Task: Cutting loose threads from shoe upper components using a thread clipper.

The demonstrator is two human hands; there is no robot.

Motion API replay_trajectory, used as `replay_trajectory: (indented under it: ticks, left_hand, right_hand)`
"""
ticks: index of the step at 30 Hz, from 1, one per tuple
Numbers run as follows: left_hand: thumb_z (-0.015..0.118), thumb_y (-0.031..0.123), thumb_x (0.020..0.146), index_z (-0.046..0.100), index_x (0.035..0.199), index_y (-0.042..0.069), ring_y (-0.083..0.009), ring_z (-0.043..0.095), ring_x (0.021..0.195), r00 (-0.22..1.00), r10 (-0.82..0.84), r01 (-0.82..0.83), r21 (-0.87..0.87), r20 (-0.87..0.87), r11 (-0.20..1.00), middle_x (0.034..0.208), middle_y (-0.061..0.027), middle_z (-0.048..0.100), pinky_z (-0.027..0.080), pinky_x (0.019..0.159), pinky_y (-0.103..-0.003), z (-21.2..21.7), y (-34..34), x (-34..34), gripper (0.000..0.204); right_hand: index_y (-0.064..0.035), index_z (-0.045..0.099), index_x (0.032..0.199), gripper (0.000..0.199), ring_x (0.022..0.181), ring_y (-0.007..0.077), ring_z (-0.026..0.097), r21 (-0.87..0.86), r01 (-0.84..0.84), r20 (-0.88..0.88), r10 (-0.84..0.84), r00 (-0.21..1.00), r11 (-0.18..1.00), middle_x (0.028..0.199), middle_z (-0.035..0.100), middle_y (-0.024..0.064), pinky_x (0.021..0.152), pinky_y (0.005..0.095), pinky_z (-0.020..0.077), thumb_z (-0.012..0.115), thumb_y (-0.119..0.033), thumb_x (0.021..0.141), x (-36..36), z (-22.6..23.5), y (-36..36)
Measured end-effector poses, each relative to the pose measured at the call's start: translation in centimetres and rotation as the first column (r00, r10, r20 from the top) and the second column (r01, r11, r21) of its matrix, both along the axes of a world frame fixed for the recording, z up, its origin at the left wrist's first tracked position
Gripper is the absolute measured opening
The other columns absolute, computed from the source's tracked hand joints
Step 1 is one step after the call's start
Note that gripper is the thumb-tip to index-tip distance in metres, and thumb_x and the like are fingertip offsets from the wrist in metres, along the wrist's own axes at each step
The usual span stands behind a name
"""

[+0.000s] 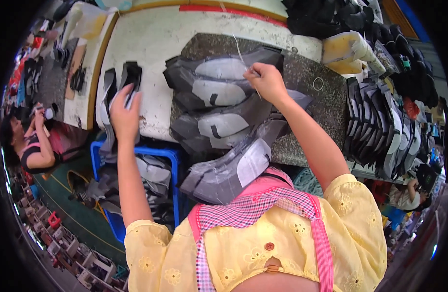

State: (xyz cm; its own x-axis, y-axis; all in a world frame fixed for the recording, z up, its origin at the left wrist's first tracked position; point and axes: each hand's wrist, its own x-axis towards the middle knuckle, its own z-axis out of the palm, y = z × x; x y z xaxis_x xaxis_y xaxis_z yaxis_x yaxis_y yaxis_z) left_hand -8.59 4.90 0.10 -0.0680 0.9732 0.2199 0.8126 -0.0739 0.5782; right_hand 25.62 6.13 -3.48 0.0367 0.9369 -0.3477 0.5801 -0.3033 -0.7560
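The left hand [124, 114] is raised at the left side of the scene, at the near edge of the white worktable [151, 39]. It is closed on a dark cut piece [129, 78], apparently a shoe-upper part, which projects beyond the fingers toward the far side. A second dark piece [108, 90] lies just beside it on the left; whether that piece is also gripped cannot be told.

The right hand [265, 80] is positioned to the right and slightly farther away, over the stack of grey-and-black upper pieces [219, 104]. Its fingers are pinched on a thin pale strand [239, 48], which runs from the fingertips toward the far left. The material of the strand cannot be determined.

The stack lies between the two hands, on a speckled stone slab [326, 109]. Its pieces overlap in a fan descending toward the near side, and their long axes run roughly left to right. The stack is touched by the right hand, or nearly so, while the left hand is well apart from it.

A blue crate [173, 160] containing further pieces stands below the table edge. More dark pieces [374, 126] are racked at the right. Another person [36, 146] is seated at the far left.
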Motion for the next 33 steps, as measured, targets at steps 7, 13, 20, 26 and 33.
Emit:
replay_trajectory:
  ticks: [7,13,20,26,33]
  left_hand:
    - [0.046,0.051,0.087,0.022,0.139,0.006,-0.0219,0.035,0.124,0.474,-0.008,0.581,-0.306,0.881,0.754,0.134,-0.0125,0.040,0.026,0.099,-0.034,2.0,-7.7,13.4,0.073]
    - [0.052,0.035,0.088,0.053,0.108,0.000,-0.0180,0.057,0.086,0.144,0.377,0.659,-0.373,0.915,0.654,0.092,-0.0114,0.060,0.043,0.077,-0.029,-1.1,-11.0,14.0,0.041]
    - [0.051,0.016,0.085,0.060,0.089,0.004,-0.0298,0.061,0.075,0.672,-0.513,0.667,-0.134,0.534,0.733,0.080,-0.0148,0.061,0.046,0.067,-0.038,-1.3,-15.1,17.3,0.015]
    - [0.050,0.023,0.089,0.059,0.077,0.003,-0.0085,0.048,0.063,0.591,0.003,0.670,-0.493,0.807,0.555,0.067,-0.0006,0.055,0.041,0.061,-0.024,-0.4,-12.9,8.1,0.025]
    - [0.063,0.026,0.080,0.064,0.072,0.000,-0.0081,0.051,0.060,0.768,0.106,0.313,-0.514,0.632,0.799,0.063,-0.0024,0.060,0.041,0.057,-0.025,-11.8,-7.8,2.9,0.028]
  right_hand:
    - [-0.0026,0.057,0.072,0.011,0.055,0.0062,0.051,0.149,-0.099,-0.379,0.149,0.913,0.984,0.059,0.054,0.0021,0.049,0.0240,0.0404,0.064,-0.008,0.077,-1.6,4.3,-8.9]
    - [-0.0115,0.061,0.073,0.020,0.060,0.0197,0.058,0.530,-0.589,0.043,0.675,0.737,0.610,0.067,0.060,0.0024,0.051,0.0319,0.0459,0.066,-0.003,0.056,-0.6,2.6,-13.5]
    - [-0.0134,0.063,0.086,0.030,0.064,0.0234,0.059,0.532,-0.699,0.334,0.641,0.692,0.478,0.073,0.063,0.0048,0.057,0.0333,0.0485,0.065,-0.007,0.057,-4.1,8.4,-7.4]
    - [-0.0030,0.061,0.080,0.013,0.064,0.0158,0.061,-0.127,-0.485,-0.457,0.383,0.803,0.865,0.071,0.062,0.0124,0.061,0.0275,0.0450,0.067,-0.012,0.073,0.2,4.6,-10.8]
    - [-0.0069,0.060,0.078,0.013,0.062,0.0296,0.061,0.199,-0.375,0.067,0.369,0.927,0.905,0.067,0.060,0.0128,0.055,0.0339,0.0465,0.066,-0.014,0.069,-4.5,1.6,-8.0]
